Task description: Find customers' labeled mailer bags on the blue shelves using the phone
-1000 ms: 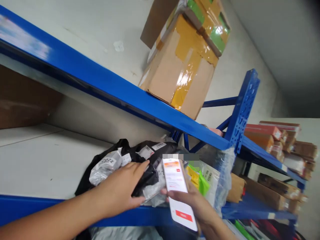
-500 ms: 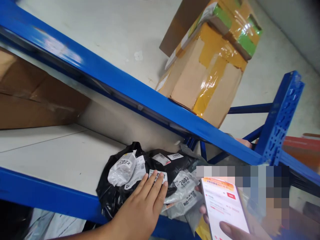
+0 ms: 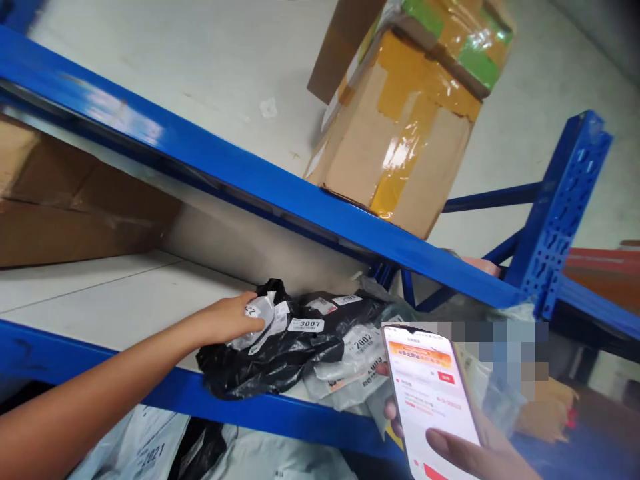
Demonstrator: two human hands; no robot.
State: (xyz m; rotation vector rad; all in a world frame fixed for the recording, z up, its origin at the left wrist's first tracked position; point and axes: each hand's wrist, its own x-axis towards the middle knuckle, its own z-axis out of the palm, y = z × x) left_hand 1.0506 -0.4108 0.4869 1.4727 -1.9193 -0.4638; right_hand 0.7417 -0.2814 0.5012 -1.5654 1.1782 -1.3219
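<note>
My left hand [image 3: 232, 317] reaches across the lower shelf, with thumb and fingers closed around a small clear plastic packet [image 3: 263, 308] whose label ends in 22. That packet lies on a crumpled black plastic parcel bag [image 3: 255, 373] bearing a 3007 label. Just right of it are clear and grey parcel bags [image 3: 350, 373], one marked 2002. At the lower right, my right hand [image 3: 470, 457] grips a smartphone [image 3: 425, 393], its lit screen facing me and the thumb resting on the glass.
A blue shelf beam [image 3: 210, 167] runs diagonally above the parcels. Taped cardboard boxes [image 3: 400, 133] stand on the upper shelf, and a brown box [image 3: 75, 207] sits at the left. A blue upright [image 3: 557, 213] rises at right. More parcels [image 3: 150, 443] lie below.
My left hand has moved from lying flat on the black bag, up and left, to take hold of the small packet. The right hand still holds the phone. The view has shifted slightly.
</note>
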